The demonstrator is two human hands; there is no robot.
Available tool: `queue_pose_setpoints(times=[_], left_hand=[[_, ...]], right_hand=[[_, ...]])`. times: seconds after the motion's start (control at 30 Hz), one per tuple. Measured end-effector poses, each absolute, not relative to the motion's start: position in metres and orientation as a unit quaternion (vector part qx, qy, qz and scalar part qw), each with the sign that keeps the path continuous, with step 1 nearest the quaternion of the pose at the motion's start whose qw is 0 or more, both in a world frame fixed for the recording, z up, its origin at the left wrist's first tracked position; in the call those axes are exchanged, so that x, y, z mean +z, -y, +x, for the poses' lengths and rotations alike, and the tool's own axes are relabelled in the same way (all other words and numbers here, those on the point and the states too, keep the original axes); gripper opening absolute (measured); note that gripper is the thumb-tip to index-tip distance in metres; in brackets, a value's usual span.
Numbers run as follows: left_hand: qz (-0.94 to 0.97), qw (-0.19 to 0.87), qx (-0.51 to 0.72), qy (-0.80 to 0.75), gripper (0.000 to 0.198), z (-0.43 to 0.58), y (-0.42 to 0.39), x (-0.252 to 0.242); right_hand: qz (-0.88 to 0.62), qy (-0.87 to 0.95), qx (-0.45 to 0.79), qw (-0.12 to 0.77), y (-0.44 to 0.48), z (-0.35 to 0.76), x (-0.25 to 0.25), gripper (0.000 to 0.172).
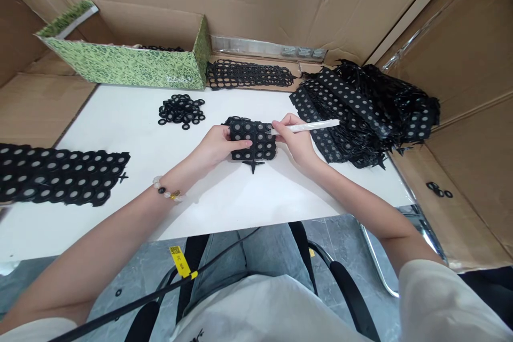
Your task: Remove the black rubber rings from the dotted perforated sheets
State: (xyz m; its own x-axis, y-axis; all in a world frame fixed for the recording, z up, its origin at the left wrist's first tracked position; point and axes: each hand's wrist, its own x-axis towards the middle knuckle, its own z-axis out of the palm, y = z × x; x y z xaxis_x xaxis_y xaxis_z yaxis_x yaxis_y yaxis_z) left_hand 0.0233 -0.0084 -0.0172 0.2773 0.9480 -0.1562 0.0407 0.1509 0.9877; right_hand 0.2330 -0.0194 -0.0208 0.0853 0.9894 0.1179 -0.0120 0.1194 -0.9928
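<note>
My left hand point(224, 144) grips a small black rubber sheet point(261, 141) by its left side, thumb on top. The sheet bears rows of round rings with pale centres, and a pointed black tab sticks out of its lower edge. In my right hand point(295, 139) is a white pen-shaped tool point(316, 125), its thin tip against the sheet's upper right part. My right fingers also meet the sheet's right edge. What kind of tip the tool has is too small to tell. A pile of loose black rubber rings point(181, 110) lies beyond my left hand.
A large heap of black dotted sheets point(352, 112) lies at the right. Another dotted sheet point(60, 173) rests at the left of the white table point(224, 200). Behind stand a green patterned box point(132, 67) and a punched-out black sheet point(252, 75). Cardboard walls point(272, 0) enclose the back and sides.
</note>
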Motion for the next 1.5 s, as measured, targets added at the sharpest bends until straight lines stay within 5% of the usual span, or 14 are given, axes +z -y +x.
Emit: queue_pose_setpoints(times=[0.17,0.33,0.53,0.8,1.1,1.5], left_hand=[[0.529,0.563,0.446,-0.451,0.040,0.027,0.009,-0.013],[0.557,0.544,0.472,-0.413,0.044,0.032,0.017,-0.002],[0.564,0.551,0.466,-0.402,0.044,0.029,0.013,-0.004],[0.533,0.602,0.379,-0.457,0.043,0.025,0.010,-0.010],[0.587,0.584,0.365,-0.427,0.036,0.029,0.010,-0.013],[0.615,0.549,0.362,-0.434,0.033,0.032,0.017,-0.010]], right_hand=[[-0.470,0.504,0.447,0.570,0.019,0.236,-0.014,0.049],[-0.453,0.576,0.304,0.608,0.032,0.239,-0.003,0.047],[-0.369,0.645,0.218,0.632,0.044,0.237,-0.002,0.036],[-0.466,0.606,0.187,0.617,0.027,0.253,0.002,0.039],[-0.416,0.670,0.327,0.520,0.033,0.237,-0.004,0.033],[-0.405,0.658,0.341,0.536,0.034,0.235,-0.006,0.034]])
